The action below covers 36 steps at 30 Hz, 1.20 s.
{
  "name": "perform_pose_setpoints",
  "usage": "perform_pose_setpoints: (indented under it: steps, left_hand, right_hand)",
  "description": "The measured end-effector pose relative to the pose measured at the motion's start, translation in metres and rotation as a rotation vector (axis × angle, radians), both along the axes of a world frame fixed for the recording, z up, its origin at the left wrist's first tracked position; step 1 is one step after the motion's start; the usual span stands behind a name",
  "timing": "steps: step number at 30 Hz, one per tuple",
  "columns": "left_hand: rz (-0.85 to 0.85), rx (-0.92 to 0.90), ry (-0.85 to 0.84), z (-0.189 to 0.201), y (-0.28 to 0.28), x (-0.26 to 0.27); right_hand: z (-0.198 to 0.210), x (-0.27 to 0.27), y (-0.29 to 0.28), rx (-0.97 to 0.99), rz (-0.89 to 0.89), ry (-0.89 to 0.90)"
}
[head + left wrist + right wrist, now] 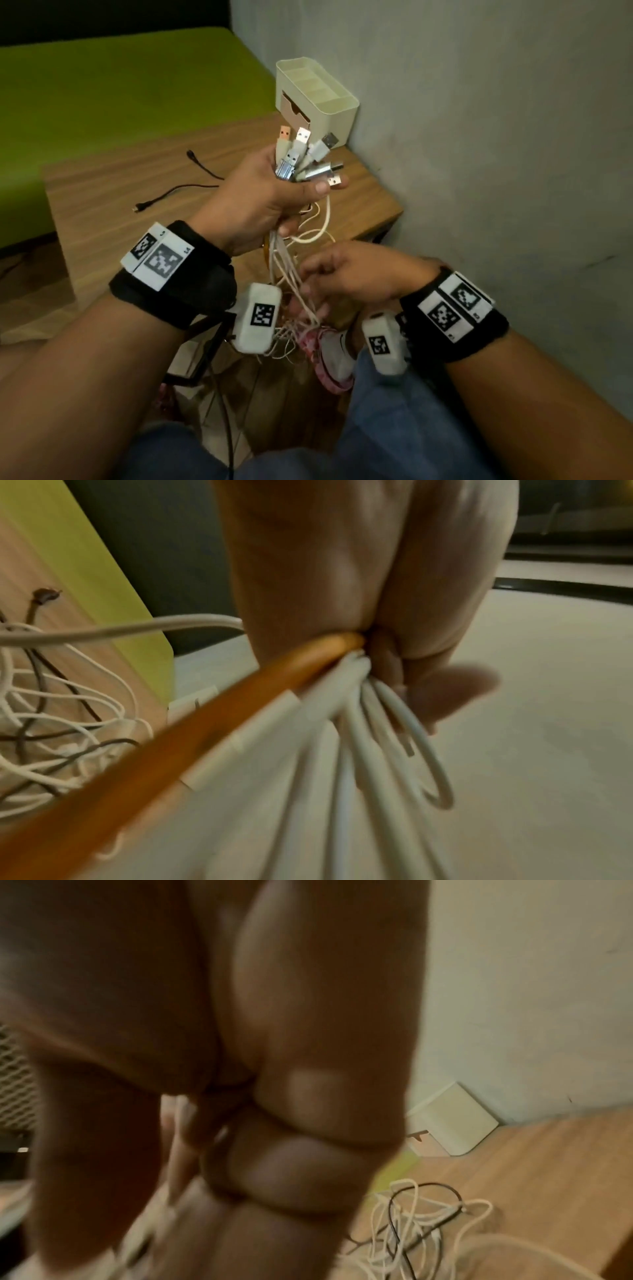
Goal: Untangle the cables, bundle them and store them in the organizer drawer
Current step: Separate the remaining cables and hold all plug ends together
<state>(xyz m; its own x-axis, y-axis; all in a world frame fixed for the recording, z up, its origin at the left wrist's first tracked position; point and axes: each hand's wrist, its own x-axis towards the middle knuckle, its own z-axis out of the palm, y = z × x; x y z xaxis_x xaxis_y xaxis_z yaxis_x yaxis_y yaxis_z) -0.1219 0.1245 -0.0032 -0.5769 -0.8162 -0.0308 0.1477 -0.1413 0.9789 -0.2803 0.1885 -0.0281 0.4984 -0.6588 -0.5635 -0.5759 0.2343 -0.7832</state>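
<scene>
Blur hides the right hand (346, 274) fingers among the hanging strands, so its grip cannot be told, while the left hand (263, 195) grips the mostly white cables (301, 161) below their fanned plugs, above the tabletop (144, 164) before the cream organizer (317, 99)

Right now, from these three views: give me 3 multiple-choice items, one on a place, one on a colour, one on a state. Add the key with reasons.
1. Where does the cream plastic organizer stand?
A. far table corner by the wall
B. on the floor
C. on the green surface

2. What colour is the one non-white cable in the left hand?
A. blue
B. orange
C. green

3. What is the left hand doing?
A. resting flat
B. hanging idle
C. gripping the bundle of USB cables

Key: A, it sits on the wooden table against the grey wall; B, an orange strand leaves the fist; C, fingers curl round the plugs.
</scene>
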Motion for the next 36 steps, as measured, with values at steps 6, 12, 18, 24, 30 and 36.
perform_pose_setpoints:
  steps: [6, 12, 18, 24, 30, 36]
  left_hand:
    - [0.013, -0.021, -0.125, -0.027, 0.005, 0.008]
    - [0.006, 0.055, 0.001, -0.028, -0.003, 0.024]
    - [0.075, 0.066, 0.044, -0.026, -0.010, 0.037]
    - [0.128, 0.052, 0.072, -0.035, -0.013, 0.038]
    - [0.229, -0.028, -0.122, -0.030, -0.024, 0.050]
    - [0.362, 0.025, -0.010, -0.037, -0.040, 0.065]
  right_hand:
    - [0.026, -0.019, -0.004, -0.413, -0.120, 0.450]
    - [0.009, -0.001, -0.025, -0.601, -0.316, 0.132]
    - [0.000, 0.012, -0.031, -0.792, -0.315, 0.145]
    - [-0.002, 0.022, -0.033, -1.230, -0.093, 0.097]
    - [-0.009, 0.017, -0.037, -1.343, -0.153, 0.250]
    - [-0.001, 0.035, -0.029, -0.527, 0.027, 0.330]
